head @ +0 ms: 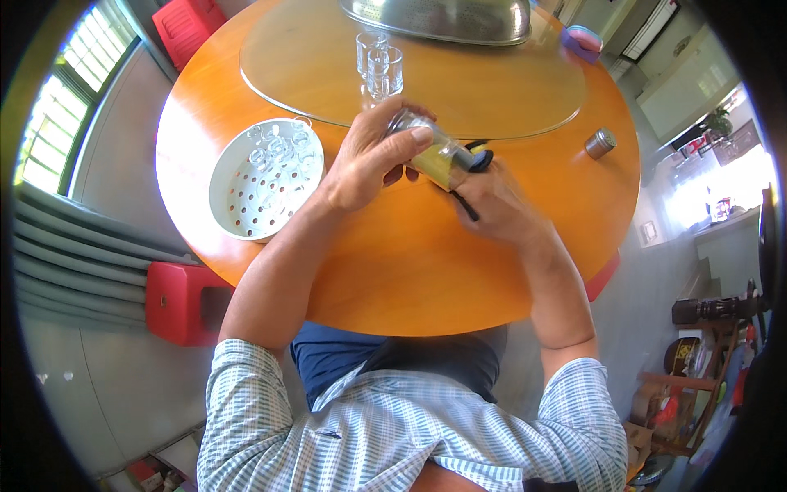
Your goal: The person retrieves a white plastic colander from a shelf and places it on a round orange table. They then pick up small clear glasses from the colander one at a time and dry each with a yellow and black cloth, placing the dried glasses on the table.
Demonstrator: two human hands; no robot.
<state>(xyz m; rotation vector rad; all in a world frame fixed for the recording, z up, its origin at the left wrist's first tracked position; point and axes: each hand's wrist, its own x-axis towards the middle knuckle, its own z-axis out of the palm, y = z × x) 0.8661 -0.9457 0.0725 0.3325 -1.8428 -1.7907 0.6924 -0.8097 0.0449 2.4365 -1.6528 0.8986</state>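
Note:
Over the round wooden table [424, 270], my left hand [356, 166] holds a clear glass [403, 120], tilted, with its thumb along the side. My right hand [501, 203] is closed at the glass's other end, around an object with black parts [481, 161]. Yellow material [433, 165] shows at the glass; blur hides whether it is inside or behind. Left of my left forearm, a white perforated basin [230, 212] contains several small clear glass pieces [276, 150]. Just beyond my hands, two clear glass mugs [385, 71] stand close together on the glass turntable [295, 80].
A perforated metal cover [442, 21] sits at the turntable's far side. On the right are a small metal shaker [601, 143] and a purple holder [580, 46] with pastel items. Red plastic stools [178, 301] stand around the table, and a wooden rack [682, 381] is at lower right.

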